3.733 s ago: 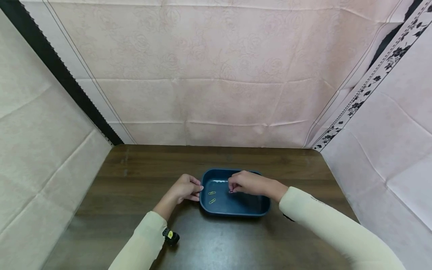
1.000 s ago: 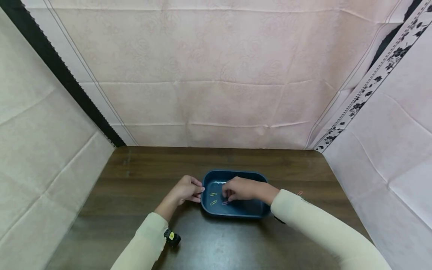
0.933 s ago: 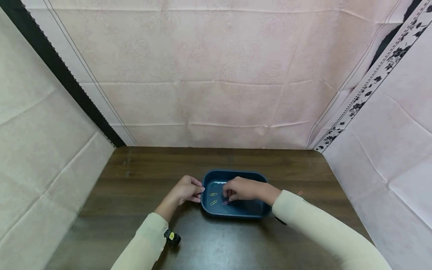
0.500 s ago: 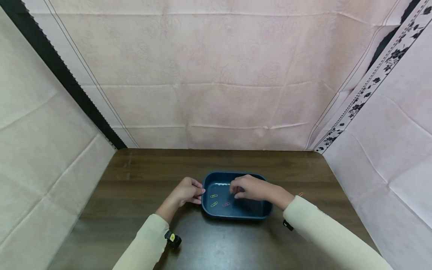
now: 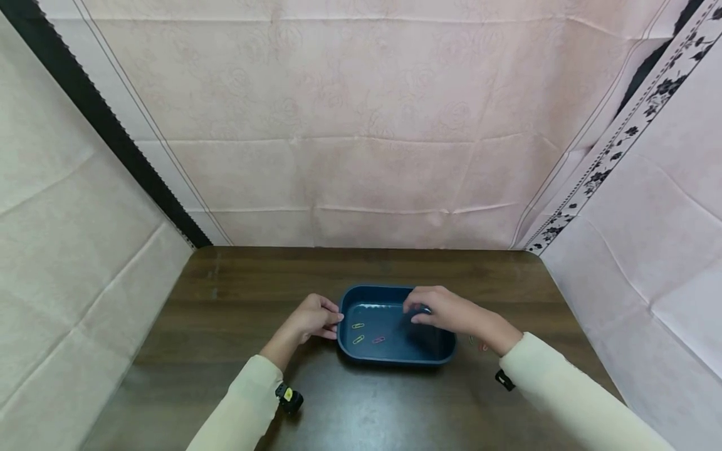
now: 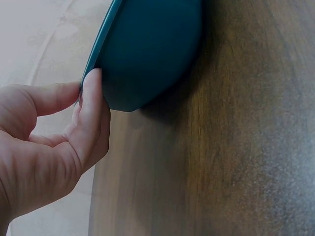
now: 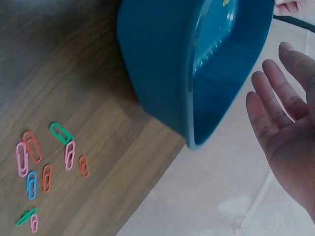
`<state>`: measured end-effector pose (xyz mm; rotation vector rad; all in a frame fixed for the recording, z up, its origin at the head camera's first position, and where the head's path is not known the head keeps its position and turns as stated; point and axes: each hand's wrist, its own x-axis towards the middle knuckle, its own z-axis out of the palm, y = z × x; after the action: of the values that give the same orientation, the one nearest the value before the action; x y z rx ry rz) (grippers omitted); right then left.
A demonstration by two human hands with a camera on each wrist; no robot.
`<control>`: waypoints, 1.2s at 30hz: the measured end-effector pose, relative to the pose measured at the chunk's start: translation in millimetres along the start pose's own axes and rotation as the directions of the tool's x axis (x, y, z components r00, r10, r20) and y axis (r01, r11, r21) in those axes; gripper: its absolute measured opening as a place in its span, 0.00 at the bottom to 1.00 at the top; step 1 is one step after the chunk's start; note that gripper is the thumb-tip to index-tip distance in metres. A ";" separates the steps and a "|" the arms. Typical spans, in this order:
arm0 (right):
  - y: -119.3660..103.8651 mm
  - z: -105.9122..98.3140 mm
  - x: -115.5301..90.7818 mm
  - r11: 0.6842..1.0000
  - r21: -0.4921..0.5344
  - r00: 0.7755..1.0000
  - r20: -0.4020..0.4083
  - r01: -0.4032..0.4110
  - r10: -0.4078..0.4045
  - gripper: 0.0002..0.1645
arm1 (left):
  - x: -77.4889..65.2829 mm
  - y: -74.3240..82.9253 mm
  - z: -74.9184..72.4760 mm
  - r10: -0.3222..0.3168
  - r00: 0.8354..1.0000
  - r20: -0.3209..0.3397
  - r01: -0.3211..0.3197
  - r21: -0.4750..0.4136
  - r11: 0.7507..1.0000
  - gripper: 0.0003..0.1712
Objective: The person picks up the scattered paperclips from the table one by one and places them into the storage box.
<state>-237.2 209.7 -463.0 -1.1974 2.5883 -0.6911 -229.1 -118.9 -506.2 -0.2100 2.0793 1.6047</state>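
A blue rectangular tray (image 5: 389, 361) stands on the wooden table. My left hand (image 5: 312, 319) pinches its left rim between thumb and fingers, plainly seen in the left wrist view, where the tray's outer wall (image 6: 147, 54) shows. Inside the tray lie two yellow paper clips (image 5: 358, 340) and one pink paper clip (image 5: 378, 339), towards the left. Over the tray's right part hovers my right hand (image 5: 442, 310), its fingers loosely bent and apart. The right wrist view shows nothing between the fingers of that hand (image 7: 290, 108).
Several loose paper clips in pink, orange, green and blue, among them a blue paper clip (image 7: 31, 185), lie on the table (image 7: 98, 196) right of the tray. My right forearm partly hides them in the head view. Pale cloth (image 5: 361, 125) hangs behind the table and at both sides.
My right hand has let go of the pink paper clip, which now lies in the tray beside the yellow ones. It has since risen and moved right. The left hand stays on the rim.
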 end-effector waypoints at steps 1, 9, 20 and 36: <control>0.9 -2.0 -2.0 1.000 -0.003 1.000 -0.010 -0.001 0.001 0.13 | 0.1 0.3 0.0 0.002 1.000 -0.001 -0.002 0.001 1.000 0.11; 8.4 -13.5 -17.9 1.000 -0.020 0.995 -0.095 0.007 -0.009 0.13 | 1.4 2.0 -0.7 0.000 1.000 0.000 0.000 0.008 1.000 0.11; 22.8 -31.7 -45.1 0.996 -0.028 0.975 -0.207 -0.088 0.080 0.14 | 1.4 0.6 1.4 0.022 1.000 0.010 -0.022 -0.020 1.000 0.10; 50.6 -32.9 -72.4 0.973 -0.062 0.953 -0.226 -0.221 0.202 0.15 | -0.8 0.1 2.1 0.023 1.000 0.014 -0.022 -0.005 1.000 0.10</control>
<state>-236.0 303.9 -460.1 -0.8887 2.9001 -0.7061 -227.8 -117.0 -506.1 -0.1768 2.0740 1.6201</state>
